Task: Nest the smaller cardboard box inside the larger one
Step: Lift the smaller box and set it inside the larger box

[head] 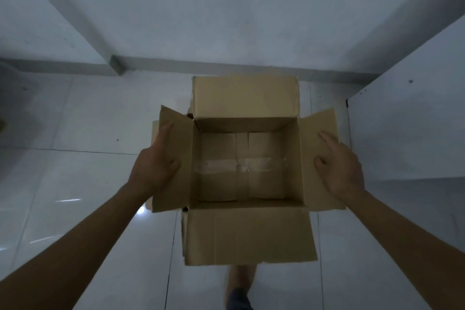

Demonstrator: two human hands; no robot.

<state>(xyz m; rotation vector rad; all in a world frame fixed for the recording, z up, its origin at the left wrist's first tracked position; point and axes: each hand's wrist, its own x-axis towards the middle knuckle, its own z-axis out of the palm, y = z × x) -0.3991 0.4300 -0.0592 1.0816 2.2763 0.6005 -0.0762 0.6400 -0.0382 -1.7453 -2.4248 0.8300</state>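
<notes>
An open brown cardboard box (247, 231) fills the middle of the head view, its four flaps splayed outward and its taped bottom empty. My left hand (156, 163) presses on the left side flap, thumb on top and fingers over the flap's far edge. My right hand (339, 166) lies against the right side flap in the same way. Both hands hold the box between them above the floor. A paler strip of a second piece of cardboard (155, 133) shows behind the left flap. Most of it is hidden, so its size cannot be judged.
Glossy white floor tiles (75, 184) lie below. A grey skirting (226, 65) runs along the white wall ahead, with a jutting corner (117, 64) at the left. A white panel (407, 121) stands close on the right. My foot (240, 282) shows under the near flap.
</notes>
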